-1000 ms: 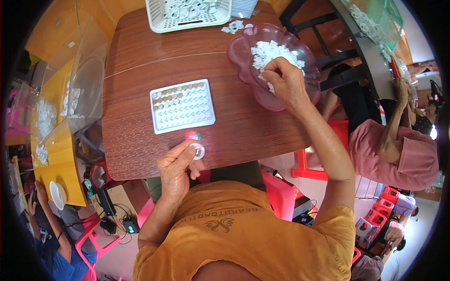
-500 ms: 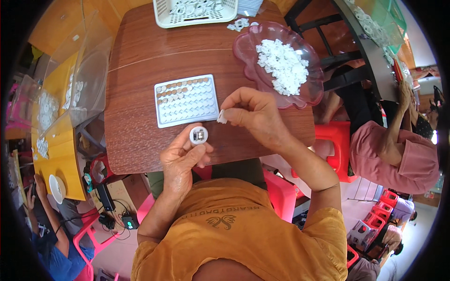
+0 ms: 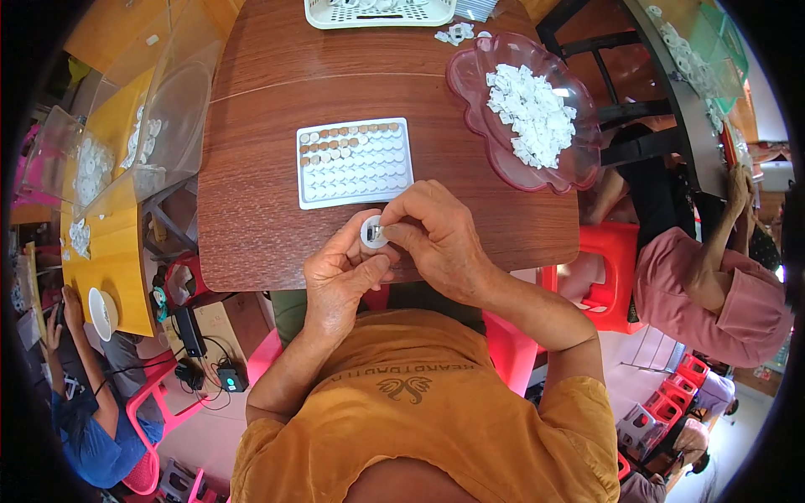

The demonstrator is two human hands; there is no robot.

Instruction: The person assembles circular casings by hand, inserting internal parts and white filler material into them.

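A small round white plastic housing with metal parts inside is pinched in my left hand, just beyond the table's near edge. My right hand reaches in from the right, thumb and forefinger closed together at the housing's open face. Whatever those fingertips hold is hidden. Just beyond both hands lies a white blister tray; its far rows carry several small round brownish and white discs, while the nearer rows show bare moulded hollows.
A pink scalloped bowl at the right holds a heap of small white plastic pieces. A white basket stands at the far edge, loose white parts beside it. Clear bins occupy a yellow table at left. Other people sit on both sides.
My right hand has brought a small white piece from beside the tray to the housing, where the piece is now hidden. The view has shifted slightly.
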